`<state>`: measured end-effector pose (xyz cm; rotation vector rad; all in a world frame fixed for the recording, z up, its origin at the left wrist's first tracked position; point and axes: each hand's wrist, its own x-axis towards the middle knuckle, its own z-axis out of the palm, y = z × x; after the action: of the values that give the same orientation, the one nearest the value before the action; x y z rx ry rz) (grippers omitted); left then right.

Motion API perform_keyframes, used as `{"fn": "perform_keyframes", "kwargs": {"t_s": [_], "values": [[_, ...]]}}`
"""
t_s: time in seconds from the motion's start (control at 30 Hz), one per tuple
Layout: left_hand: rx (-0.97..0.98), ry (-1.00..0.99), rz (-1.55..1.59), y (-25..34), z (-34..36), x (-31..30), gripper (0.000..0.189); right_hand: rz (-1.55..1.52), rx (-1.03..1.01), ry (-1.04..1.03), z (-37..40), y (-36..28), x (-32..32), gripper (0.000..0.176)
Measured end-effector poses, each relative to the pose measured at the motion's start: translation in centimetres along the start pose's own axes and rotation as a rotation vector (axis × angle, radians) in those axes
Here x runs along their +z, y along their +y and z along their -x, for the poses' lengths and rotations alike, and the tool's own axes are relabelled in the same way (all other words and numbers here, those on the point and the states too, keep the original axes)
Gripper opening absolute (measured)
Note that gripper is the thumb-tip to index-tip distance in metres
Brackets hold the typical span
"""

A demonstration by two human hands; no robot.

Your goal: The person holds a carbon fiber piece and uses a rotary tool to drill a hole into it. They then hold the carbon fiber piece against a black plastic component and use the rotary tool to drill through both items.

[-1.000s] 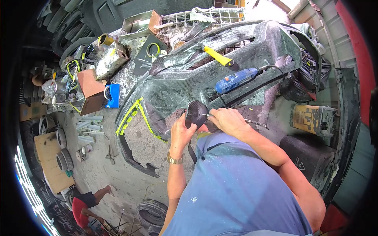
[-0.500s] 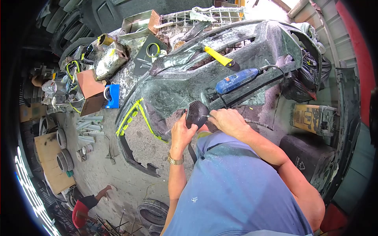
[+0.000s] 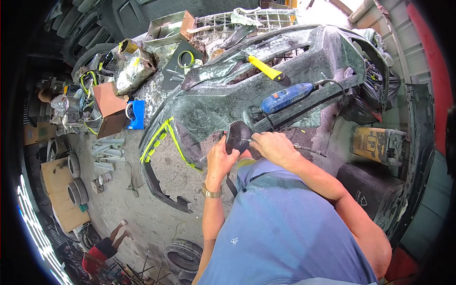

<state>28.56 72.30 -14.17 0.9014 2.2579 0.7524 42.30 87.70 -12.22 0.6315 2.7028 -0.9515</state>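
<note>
My left hand [image 3: 222, 160] grips the lower left edge of a small dark carbon-look part [image 3: 238, 135]. My right hand [image 3: 274, 148] is closed round the handpiece of a rotary tool, mostly hidden by the fingers, with its thin bit against the part's right side. A flexible shaft [image 3: 309, 150] comes out on the right of this hand. Just beyond the hands lies a large dusty dark bumper [image 3: 204, 107]. On it rest a blue rotary tool body [image 3: 287, 98] and a yellow-handled tool [image 3: 264, 68].
Yellow-green tape [image 3: 176, 142] marks the bumper's left end. A blue tape box [image 3: 136, 115] and a foil-wrapped block [image 3: 135, 71] lie on the left. Black bin bags [image 3: 363, 102] and a yellow-brown box [image 3: 377, 145] stand right. A person in red [image 3: 97, 256] is at lower left.
The person at lower left has shifted, with both legs now showing. My hands and the dark part have stayed nearly in place.
</note>
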Motion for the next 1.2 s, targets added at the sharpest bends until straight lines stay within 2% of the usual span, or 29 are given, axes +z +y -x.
{"fn": "perform_keyframes", "kwargs": {"t_s": [0.5,0.57,1.2], "values": [[0.014,-0.015,0.035,0.7,-0.2,-0.4,0.037,0.008,0.007,0.008,0.0,0.0,0.3,0.026],[0.067,0.056,0.029,0.4,-0.2,-0.1,0.033,0.007,0.009,0.002,-0.1,-0.1,0.2,0.027],[0.079,0.050,0.024,0.2,-0.4,-0.1,0.033,-0.018,0.011,-0.017,-0.1,-0.1,0.2,0.028]]}}
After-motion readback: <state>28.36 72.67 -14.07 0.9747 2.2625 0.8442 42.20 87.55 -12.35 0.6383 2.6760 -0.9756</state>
